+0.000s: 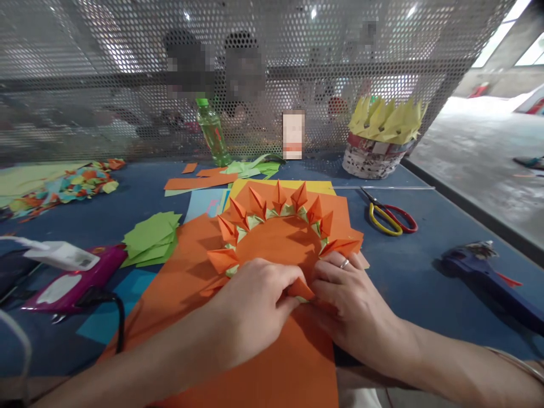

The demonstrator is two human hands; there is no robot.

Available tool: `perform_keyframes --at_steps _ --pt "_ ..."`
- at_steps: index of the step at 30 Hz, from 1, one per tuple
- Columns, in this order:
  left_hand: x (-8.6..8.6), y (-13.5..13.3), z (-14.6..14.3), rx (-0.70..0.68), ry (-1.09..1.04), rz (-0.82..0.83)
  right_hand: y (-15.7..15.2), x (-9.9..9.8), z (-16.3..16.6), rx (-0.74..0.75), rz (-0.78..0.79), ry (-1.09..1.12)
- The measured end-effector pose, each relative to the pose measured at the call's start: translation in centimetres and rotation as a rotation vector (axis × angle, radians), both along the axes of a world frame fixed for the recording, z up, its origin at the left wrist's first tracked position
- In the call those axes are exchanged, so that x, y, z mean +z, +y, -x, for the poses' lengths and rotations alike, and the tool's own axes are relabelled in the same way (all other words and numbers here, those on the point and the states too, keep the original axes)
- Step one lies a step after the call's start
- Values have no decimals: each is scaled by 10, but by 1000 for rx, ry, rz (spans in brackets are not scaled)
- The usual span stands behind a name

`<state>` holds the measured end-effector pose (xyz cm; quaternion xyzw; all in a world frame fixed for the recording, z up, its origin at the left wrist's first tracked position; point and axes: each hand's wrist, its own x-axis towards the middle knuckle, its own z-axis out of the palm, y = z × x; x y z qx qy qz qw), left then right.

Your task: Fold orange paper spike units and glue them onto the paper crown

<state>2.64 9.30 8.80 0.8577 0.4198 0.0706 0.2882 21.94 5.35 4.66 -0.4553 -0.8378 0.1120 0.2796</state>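
A ring of folded orange and pale green paper pieces (279,197) lies on large orange paper sheets (272,362). At its near side my left hand (263,294) pinches an orange folded paper piece (302,289) between thumb and fingers. My right hand (348,294), with a silver ring on one finger, is closed against the near right part of the paper ring, touching the same area. Its fingertips are partly hidden, and the hands cover the near edge of the ring.
Scissors (386,218) and a blue-handled tool (488,277) lie at right. A yellow-topped paper basket (378,139) and a green bottle (212,133) stand by the perforated metal panel (272,73). Green paper squares (153,238), a magenta power strip (76,283) and paper scraps (76,187) sit left.
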Motion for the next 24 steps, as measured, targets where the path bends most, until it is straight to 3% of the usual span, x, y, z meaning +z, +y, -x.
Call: perform_keyframes --at_steps 5,24 --pt "-1 -5 1 21 14 -17 0 -2 3 57 3 8" --pt "-1 -3 10 -12 17 -1 2 1 8 22 -30 34"
